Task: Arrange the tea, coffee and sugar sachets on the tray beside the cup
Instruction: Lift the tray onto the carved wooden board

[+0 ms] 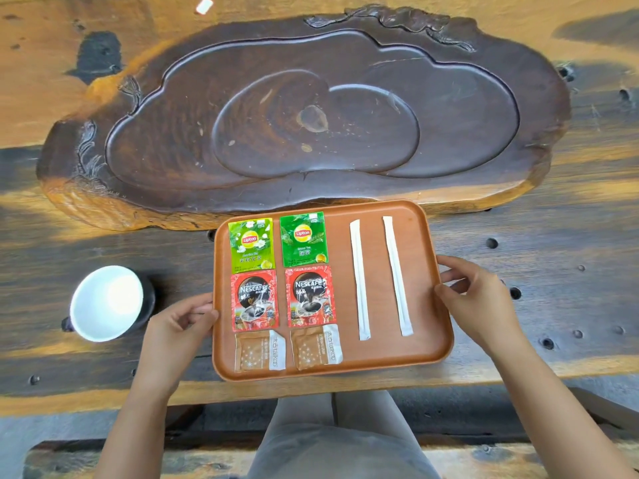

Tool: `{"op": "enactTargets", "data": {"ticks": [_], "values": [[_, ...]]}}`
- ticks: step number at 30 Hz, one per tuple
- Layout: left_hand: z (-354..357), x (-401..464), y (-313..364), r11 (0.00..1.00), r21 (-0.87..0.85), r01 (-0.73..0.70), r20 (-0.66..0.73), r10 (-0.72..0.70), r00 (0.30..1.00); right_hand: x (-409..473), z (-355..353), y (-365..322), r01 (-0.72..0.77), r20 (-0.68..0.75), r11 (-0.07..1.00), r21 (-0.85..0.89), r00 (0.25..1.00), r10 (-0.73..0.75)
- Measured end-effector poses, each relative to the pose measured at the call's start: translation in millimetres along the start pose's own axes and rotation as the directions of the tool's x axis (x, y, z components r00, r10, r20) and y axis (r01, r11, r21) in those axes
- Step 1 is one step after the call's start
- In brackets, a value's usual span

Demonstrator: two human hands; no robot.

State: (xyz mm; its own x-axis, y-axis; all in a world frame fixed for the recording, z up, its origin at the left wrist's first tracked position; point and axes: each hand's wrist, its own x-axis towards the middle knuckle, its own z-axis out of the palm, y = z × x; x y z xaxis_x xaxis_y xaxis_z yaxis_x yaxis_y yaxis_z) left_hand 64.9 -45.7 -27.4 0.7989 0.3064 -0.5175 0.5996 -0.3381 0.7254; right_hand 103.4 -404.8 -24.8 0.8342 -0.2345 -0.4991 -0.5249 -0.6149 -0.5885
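1. Where the table [518, 371] has its near edge, the tray [428, 340] sits just inside it, one hand at each short side.
2. Left hand [176, 323]: fingers curled, tips pinching the tray's left rim about mid-length. Right hand [477, 299]: fingers loosely bent and slightly spread, tips touching the right rim. Cannot tell if the tray is lifted or resting.
3. Tray contents, count 8, all flat:
   - 2 sugar sachets [259, 350], [316, 345], near-left corner, side by side.
   - 2 red coffee sachets [254, 300], [310, 295], directly behind the sugar, edges touching or overlapping them.
   - 2 green tea sachets [251, 244], [303, 239], far-left corner, behind the coffee.
   - 2 white paper-wrapped sticks [359, 278], [397, 274], right half, lengthwise near-to-far, roughly parallel, apart from each other.
4. Cup [107, 302]: 1, white inside, upright on the table just left of the tray, beside the left hand, not touching the tray. Looks empty.
5. Carved dark wooden tea board [173, 188]: 1, behind the tray, spans most of the table's far side.
6. Small white object [204, 5] at the far edge; cannot tell what.
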Motion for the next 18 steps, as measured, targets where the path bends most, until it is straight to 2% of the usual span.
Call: {"op": "enactTargets", "data": {"ticks": [8,14,18], "values": [[-8,26,37,0.995,-0.014,-0.102,-0.077,0.101,0.992,30,-15,-36,0.058,-0.057,0.997,0.047,0.997,-0.055],[-11,102,95,0.975,-0.004,-0.223,-0.054,0.222,0.973,96,-33,-93,0.160,-0.163,0.987,0.012,0.974,-0.156],[-15,159,130,0.965,0.031,-0.259,-0.104,0.261,0.960,144,-39,-129,0.211,-0.201,0.977,0.009,0.958,-0.205]]}}
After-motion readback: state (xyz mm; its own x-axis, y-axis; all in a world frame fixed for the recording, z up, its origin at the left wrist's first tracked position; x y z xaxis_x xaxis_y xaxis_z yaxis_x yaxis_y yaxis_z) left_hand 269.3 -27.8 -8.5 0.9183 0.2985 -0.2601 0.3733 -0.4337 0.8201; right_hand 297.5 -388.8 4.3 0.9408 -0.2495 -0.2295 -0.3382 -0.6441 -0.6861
